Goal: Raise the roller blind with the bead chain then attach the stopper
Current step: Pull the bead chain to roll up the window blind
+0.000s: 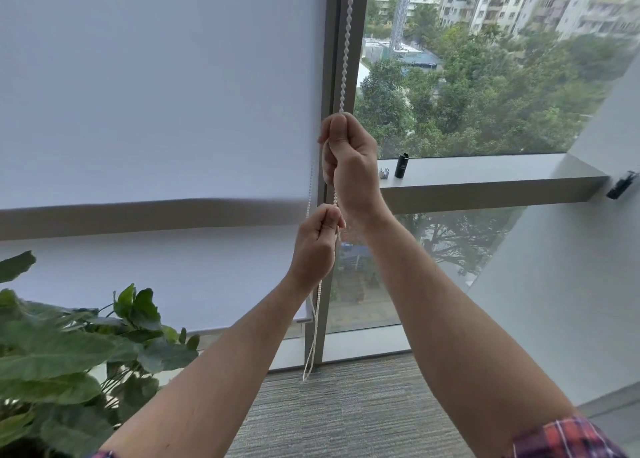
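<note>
A white roller blind (pixel 156 94) covers the left window pane down to near the floor, its bottom edge at about knee height. The white bead chain (pixel 347 42) hangs along the grey window post. My right hand (pixel 349 161) is fisted around the chain at the higher point. Just below it, my left hand (pixel 317 243) pinches the same chain. The chain's loop dangles under my left hand, almost to the carpet (pixel 346 405). A small silvery piece (pixel 383 173), possibly the stopper, lies on the window ledge (pixel 485 173) beside my right wrist.
A black cylinder (pixel 401 165) stands on the ledge next to the silvery piece. A leafy potted plant (pixel 69 353) fills the lower left. A black fitting (pixel 621 185) sticks out from the slanted white wall on the right.
</note>
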Demonstrator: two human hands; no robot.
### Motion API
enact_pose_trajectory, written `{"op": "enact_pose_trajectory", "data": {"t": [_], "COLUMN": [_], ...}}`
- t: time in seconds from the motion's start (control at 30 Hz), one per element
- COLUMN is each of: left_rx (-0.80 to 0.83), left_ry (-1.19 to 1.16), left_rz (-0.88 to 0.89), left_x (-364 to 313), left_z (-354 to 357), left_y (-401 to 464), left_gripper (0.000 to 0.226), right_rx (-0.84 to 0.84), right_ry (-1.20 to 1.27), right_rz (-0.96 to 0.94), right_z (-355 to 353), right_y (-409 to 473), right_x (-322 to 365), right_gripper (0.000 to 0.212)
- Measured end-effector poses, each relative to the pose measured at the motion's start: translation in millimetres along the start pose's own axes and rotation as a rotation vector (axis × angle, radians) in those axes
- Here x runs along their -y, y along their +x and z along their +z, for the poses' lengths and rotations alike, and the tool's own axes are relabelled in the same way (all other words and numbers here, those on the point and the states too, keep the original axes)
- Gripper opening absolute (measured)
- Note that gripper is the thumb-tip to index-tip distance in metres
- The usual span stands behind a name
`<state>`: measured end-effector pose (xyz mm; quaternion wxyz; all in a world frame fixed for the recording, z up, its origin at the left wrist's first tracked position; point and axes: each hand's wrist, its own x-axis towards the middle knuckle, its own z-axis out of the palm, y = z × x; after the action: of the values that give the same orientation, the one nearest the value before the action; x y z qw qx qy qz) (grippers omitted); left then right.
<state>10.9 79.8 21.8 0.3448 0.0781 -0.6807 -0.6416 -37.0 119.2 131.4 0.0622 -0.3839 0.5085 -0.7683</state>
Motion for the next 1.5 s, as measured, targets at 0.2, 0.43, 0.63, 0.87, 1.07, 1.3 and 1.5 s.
{"op": "enact_pose_trajectory", "data": {"t": [0.2,0.43,0.63,0.87,1.07,1.3,1.5], "left_rx": [0.052,0.139,0.035,0.086,0.077,-0.005,-0.053], "left_ry": [-0.073,-0.093,-0.148,-0.190,-0.182,-0.075,-0.043], "left_rz": [-0.060,-0.082,-0.037,0.098,0.092,0.030,0.055], "left_x": [7.0,18.0,-19.8,-74.1,-61.2,-25.7,-16.7], "left_z": [11.1,-14.2,-19.5,6.7,15.5,2.8,-0.5], "left_y": [-14.3,-18.6,11.4,27.3,23.4,10.0,7.3], "left_gripper": [0.033,0.035,0.045,0.034,0.036,0.034,0.037], "right_rx": [-0.062,-0.081,-0.057,-0.077,-0.101,0.057,-0.044], "right_ry": [-0.006,-0.044,-0.065,-0.023,-0.089,-0.189,-0.189], "right_rz": [-0.026,0.054,0.122,0.192,0.201,0.324,0.205], "right_z": [-5.7,-17.1,-24.2,-27.4,-34.9,-47.7,-44.0], "right_y": [-15.8,-50.3,-77.4,-83.2,-94.1,-110.8,-54.2], "right_x": [-10.4,-48.7,-78.6,-84.6,-98.7,-108.2,-61.0], "right_gripper": [0.034,0.033,0.034,0.053,0.032,0.031,0.042]}}
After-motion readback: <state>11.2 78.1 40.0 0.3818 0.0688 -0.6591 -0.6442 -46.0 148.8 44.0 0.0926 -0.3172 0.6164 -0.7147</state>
